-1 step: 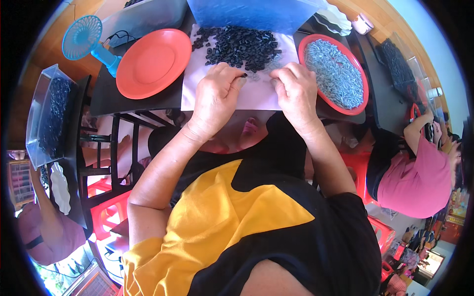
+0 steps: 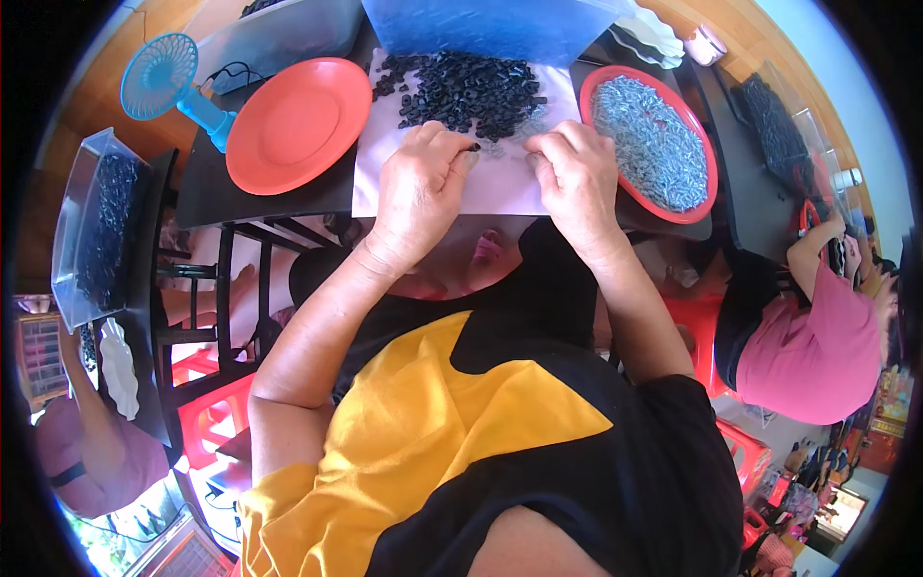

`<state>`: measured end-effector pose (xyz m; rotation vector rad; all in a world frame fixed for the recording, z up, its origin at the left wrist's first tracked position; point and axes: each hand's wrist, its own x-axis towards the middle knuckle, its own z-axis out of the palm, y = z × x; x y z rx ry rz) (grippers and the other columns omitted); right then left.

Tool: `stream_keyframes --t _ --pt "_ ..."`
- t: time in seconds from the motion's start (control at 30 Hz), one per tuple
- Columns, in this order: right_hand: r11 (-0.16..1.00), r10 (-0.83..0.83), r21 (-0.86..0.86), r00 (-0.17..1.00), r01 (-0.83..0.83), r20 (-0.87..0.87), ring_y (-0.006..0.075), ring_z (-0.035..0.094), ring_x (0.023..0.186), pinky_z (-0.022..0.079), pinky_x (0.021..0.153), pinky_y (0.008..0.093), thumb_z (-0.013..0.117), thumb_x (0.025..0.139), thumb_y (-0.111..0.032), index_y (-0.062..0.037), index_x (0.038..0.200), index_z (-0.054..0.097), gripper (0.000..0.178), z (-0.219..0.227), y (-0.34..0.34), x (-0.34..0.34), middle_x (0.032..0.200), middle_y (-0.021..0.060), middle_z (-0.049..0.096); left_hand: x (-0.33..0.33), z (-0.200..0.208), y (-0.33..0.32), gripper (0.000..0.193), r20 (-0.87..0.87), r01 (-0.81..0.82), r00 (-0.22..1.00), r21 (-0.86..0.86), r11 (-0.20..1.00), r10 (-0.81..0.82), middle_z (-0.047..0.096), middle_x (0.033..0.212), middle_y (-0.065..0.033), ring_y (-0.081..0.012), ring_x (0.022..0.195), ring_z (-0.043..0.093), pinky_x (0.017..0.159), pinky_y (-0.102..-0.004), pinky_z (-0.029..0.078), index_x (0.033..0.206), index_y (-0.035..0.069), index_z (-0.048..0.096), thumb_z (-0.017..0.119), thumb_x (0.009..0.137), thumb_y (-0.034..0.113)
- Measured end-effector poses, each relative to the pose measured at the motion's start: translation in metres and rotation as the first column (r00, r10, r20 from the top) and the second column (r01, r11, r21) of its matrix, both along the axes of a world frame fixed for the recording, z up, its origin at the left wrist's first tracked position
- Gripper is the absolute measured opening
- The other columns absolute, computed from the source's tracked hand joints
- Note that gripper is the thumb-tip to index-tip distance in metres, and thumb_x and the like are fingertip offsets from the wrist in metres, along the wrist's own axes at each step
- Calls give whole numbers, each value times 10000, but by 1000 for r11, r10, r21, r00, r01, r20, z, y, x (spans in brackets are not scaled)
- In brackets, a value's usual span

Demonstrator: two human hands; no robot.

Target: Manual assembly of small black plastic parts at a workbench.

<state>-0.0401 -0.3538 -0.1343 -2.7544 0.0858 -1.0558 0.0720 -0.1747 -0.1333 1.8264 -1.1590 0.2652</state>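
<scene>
My left hand is closed in a pinch over the pale cloth. A small black plastic piece pokes out at its fingertips. To its right, my right hand is also pinched closed, and what its fingertips hold, if anything, is too small to make out. Just beyond both hands lies a heap of small black pieces. A few clear bits are scattered between the hands and at the heap's right side. Close to my right hand sits a red tray full of small, shiny, clear-silvery pieces.
An empty red plate lies on the left of the dark table, beside a blue fan. A translucent blue bin stands behind the heap. Other people sit at both sides, near bins of dark parts.
</scene>
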Motion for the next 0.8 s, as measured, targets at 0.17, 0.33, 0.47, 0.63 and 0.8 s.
stream_keyframes --t 0.17,0.33,0.47,0.63,0.8 --pt "996 24 -86 999 -27 -31 220 595 894 400 762 392 697 715 -9 -139 864 700 197 2 -2 2 845 6 565 -4 4 -1 112 131 -67 990 56 996 59 612 866 -115 -329 850 611 716 -424 511 933 42 684 674 821 38" --pt "995 11 -98 1000 -13 -17 216 595 891 397 756 389 697 716 -7 -142 877 707 210 5 -4 3 839 5 561 -4 6 1 145 234 -110 969 120 987 80 610 875 -105 -303 840 613 709 -416 505 953 49 695 694 808 40" --pt "999 42 12 995 -43 86 232 608 832 410 726 398 696 730 -3 -127 888 706 201 4 -9 -1 807 20 576 -5 11 0 174 327 -151 941 165 975 91 608 900 -82 -292 865 604 707 -406 508 958 63 703 717 785 49" --pt "992 16 117 982 -38 188 214 598 822 390 716 381 711 728 -22 -141 873 683 189 0 -12 -10 801 -2 566 -7 16 -21 188 341 -61 940 129 990 14 594 912 -73 -288 888 587 723 -404 508 929 68 706 743 747 47" --pt "980 29 182 960 -83 279 220 600 776 401 683 372 708 740 -2 -120 882 670 189 3 -14 -20 772 11 575 -3 18 -45 179 503 -42 849 366 930 -160 543 886 -61 -266 874 555 734 -402 479 871 76 690 753 704 64"
